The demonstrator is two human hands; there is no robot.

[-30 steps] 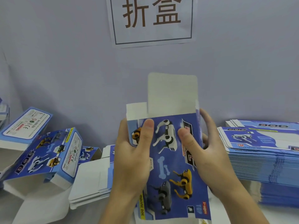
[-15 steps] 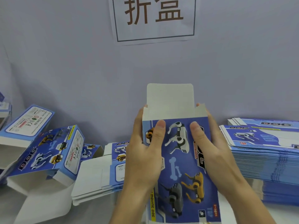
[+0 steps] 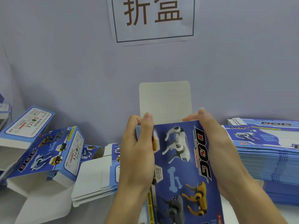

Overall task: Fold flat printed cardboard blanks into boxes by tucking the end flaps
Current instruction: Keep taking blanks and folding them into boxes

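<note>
I hold a blue printed box (image 3: 182,167) with robot dogs and "DOG" lettering upright in front of me. Its white top flap (image 3: 165,101) stands straight up against the wall. My left hand (image 3: 137,152) grips the box's left side near the top, fingers curled over the left corner. My right hand (image 3: 212,143) grips the right side, thumb lying along the top edge. The small side flaps that showed before are hidden under my fingers.
A tall stack of flat blue blanks (image 3: 265,156) lies on the right. Folded boxes (image 3: 48,152) lie piled on the left, with a few flat blanks (image 3: 97,178) beside them. A paper sign (image 3: 153,18) hangs on the grey wall.
Both hands slid up to the box's top corners. The white side flaps that stood up have gone down under my fingers. The box shifted right and a little lower.
</note>
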